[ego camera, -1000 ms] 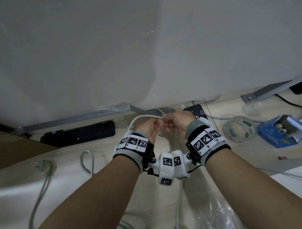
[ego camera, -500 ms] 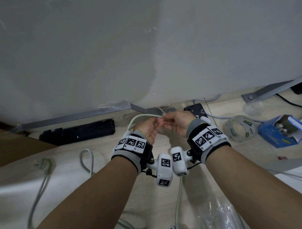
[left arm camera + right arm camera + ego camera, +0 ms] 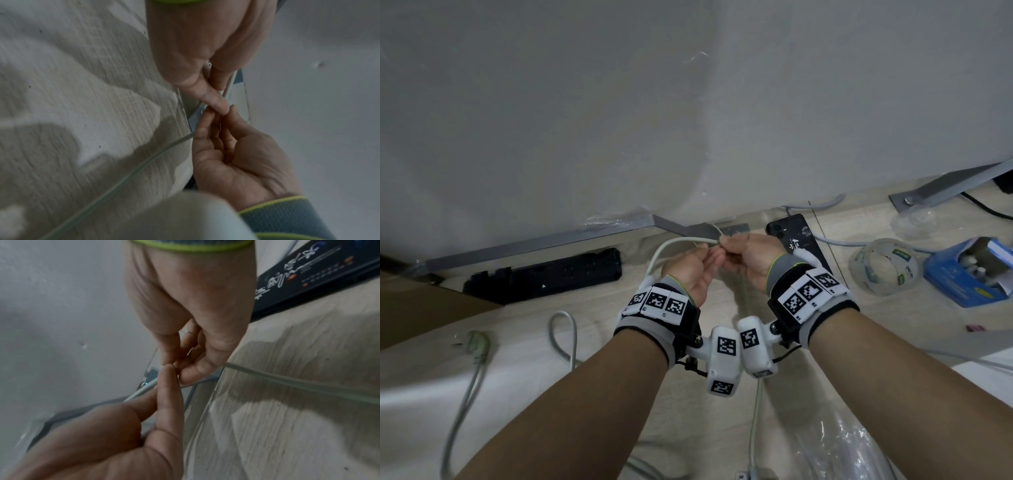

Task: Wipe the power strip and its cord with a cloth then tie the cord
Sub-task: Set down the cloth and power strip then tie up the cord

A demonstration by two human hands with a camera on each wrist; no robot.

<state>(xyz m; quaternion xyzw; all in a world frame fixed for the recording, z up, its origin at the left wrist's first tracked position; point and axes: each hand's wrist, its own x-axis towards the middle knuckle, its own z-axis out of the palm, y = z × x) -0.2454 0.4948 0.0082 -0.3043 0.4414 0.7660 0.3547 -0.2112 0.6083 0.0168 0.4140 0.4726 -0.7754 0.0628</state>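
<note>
1. Head view: both hands are meeting above the wooden floor near the wall. The left hand (image 3: 693,270) and the right hand (image 3: 748,253) are touching at the fingertips, pinching the pale cord (image 3: 671,246) where it is looping up from the left. A thin tie (image 3: 717,229) is sticking up from between the fingers. Over the last second the hands have barely been shifting; only the wrists are rotating slightly, so the tying is likely proceeding in small finger motions. A black power strip (image 3: 544,277) is lying by the wall, well left of the hands; whether it belongs to this cord I cannot tell. A phone (image 3: 796,236) and a tape roll (image 3: 883,267) are lying to the right.

2. Left wrist view: the left hand's thumb (image 3: 213,100) is pressing against the right hand's fingertips, with the cord running between them.

3. Right wrist view: the right hand's thumb and fingers are closing on something thin at the cord; the tie itself is too small to be making out.
</note>
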